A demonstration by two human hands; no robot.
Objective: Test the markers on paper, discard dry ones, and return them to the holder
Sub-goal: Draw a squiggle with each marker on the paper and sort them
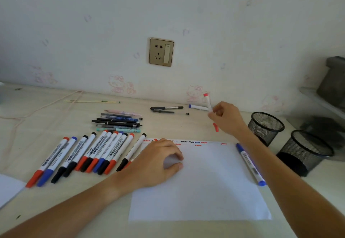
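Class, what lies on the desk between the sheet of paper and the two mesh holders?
In the head view, one blue marker lies along the paper's right edge, before the holders.

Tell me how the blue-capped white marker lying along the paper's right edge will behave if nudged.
The blue-capped white marker looks round-barrelled, so it would probably roll sideways. It seems stiff and light. It rests partly on the white paper sheet, which may shift with it.

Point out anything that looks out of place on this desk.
A loose red cap lies on the desk beneath the right hand, which holds a red marker. One blue marker lies alone along the paper's right edge.
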